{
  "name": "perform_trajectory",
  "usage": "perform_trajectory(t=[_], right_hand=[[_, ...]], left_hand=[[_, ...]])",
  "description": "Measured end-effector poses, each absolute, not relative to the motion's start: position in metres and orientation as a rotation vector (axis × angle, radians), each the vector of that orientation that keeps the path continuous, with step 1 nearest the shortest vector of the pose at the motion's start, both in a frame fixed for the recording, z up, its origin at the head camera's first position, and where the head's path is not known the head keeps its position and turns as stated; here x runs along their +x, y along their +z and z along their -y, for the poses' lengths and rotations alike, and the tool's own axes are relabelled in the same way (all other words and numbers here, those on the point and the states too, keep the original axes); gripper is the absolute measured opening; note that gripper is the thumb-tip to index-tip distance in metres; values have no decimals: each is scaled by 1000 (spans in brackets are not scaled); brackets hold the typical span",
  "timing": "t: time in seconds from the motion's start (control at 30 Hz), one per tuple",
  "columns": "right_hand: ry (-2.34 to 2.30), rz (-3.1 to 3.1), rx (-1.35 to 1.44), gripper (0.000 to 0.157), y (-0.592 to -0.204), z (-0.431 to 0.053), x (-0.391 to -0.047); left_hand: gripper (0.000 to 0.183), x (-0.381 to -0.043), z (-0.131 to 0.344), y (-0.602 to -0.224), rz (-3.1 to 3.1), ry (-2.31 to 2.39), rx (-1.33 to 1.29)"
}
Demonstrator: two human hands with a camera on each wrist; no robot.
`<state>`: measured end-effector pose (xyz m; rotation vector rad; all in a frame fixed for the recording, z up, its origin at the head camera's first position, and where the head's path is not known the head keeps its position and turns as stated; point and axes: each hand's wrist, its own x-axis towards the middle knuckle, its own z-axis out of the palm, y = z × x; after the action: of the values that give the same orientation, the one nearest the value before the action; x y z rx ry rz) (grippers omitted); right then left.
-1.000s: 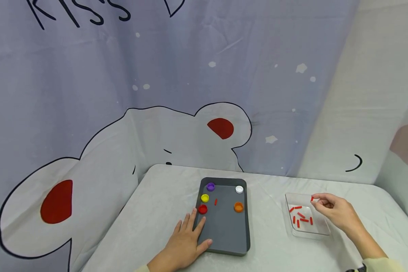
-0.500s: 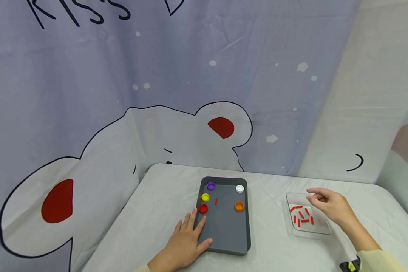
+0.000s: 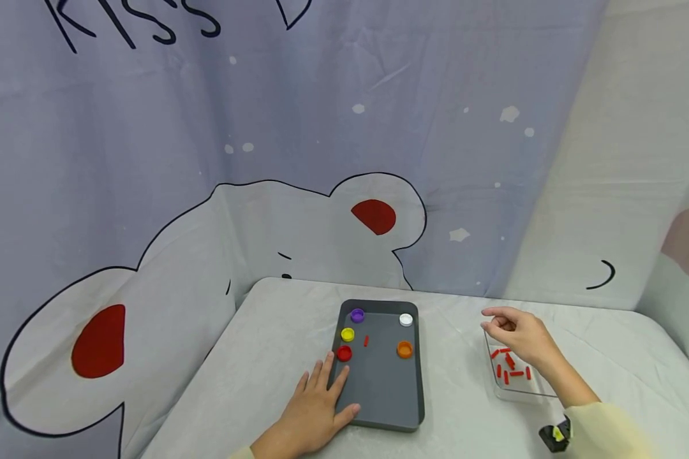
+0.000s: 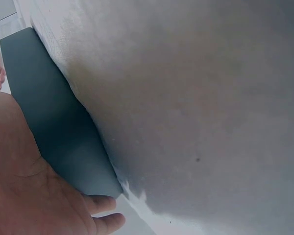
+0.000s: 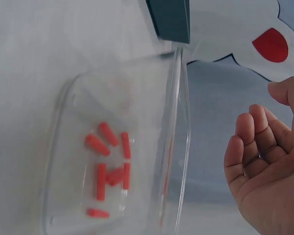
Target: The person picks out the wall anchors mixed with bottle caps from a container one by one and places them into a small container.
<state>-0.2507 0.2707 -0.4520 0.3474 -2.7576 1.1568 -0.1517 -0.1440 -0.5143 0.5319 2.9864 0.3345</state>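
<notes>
My left hand (image 3: pixel 310 411) lies spread on the near left edge of a dark grey tray (image 3: pixel 381 395); the left wrist view shows its palm against the tray's side wall (image 4: pixel 63 112). My right hand (image 3: pixel 519 335) hovers over the far left rim of a clear plastic box (image 3: pixel 525 395). Its fingers are loosely bent, thumb apart from them, and nothing shows between them. Several short red sticks (image 5: pixel 101 181) lie in the box, two of them crossing. One more red stick (image 3: pixel 366 341) lies in the tray.
Small round cups stand in the tray: purple (image 3: pixel 357 315), yellow (image 3: pixel 347 335) and red (image 3: pixel 344 353) on the left, white (image 3: pixel 405 320) and orange (image 3: pixel 404 349) on the right. A white cloth covers the table; a printed curtain (image 3: pixel 298 127) hangs behind.
My right hand let go of a red stick, which dropped into the box onto the others. That hand then moved left toward the tray. My left hand has stayed in place.
</notes>
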Motion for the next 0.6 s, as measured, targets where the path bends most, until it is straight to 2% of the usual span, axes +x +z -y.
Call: perform_trajectory(t=[0.6], right_hand=[[1285, 2678, 536, 31, -455, -216, -266]], left_hand=[[82, -153, 144, -516, -2973, 320, 524]])
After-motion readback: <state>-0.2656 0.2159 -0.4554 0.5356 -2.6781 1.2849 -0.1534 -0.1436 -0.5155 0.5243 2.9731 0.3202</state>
